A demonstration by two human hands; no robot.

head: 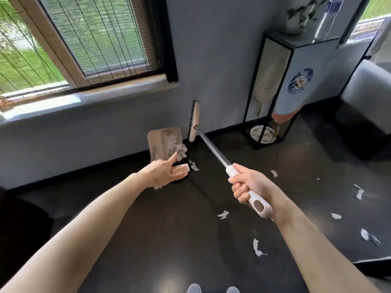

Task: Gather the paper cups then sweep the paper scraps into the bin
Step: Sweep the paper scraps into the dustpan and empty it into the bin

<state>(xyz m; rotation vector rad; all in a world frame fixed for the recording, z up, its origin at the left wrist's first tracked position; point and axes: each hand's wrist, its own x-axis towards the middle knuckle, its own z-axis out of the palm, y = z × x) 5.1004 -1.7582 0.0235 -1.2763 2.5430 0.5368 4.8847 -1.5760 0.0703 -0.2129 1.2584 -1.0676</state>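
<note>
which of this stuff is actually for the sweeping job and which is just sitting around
For the job:
- broom
- dustpan
- paper scraps heaped in the dustpan
- loose scraps scattered on the dark floor

Just sitting around:
- black-framed stand
- potted plant and clear bottle on top of it
- plate at its base
- grey seat

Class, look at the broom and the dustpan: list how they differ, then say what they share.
The broom has a long metal shaft; the dustpan is a flat ribbed tray. The right hand holds the broom by its pale grip; the left hand holds the dustpan's short grip. The dustpan carries paper scraps; the broom's head carries none. Both are beige, and each is in one hand.
</note>
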